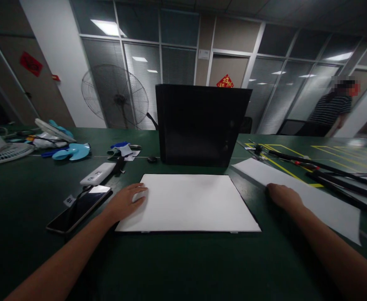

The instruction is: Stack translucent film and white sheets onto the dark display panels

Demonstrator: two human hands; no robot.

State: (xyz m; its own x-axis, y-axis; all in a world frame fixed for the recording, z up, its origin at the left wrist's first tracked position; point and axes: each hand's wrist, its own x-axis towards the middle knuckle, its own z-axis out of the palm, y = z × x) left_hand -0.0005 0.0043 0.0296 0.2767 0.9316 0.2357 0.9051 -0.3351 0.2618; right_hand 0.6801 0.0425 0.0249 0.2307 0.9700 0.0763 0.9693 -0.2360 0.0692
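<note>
On the bench (183, 267): white panel (189, 202) | nine o'clock: your left hand (127, 202), fingers spread, likely steadying it | three o'clock: your right hand (284, 197), curled at white sheet (330, 209), can't tell if pinching

The curled fingertips of the bare right hand (285, 198) are out of sight, so whether they pinch the long white sheet (317, 202) beneath them cannot be told. Left of the bare left hand's (125, 204) fingers, the dark marking on a white rounded plastic block (98, 174) is too small to read, and farther left the view's edge cuts off a white round plastic grille (9, 154). Right of the right fingers, long black tubes (333, 179) run out of view.
</note>
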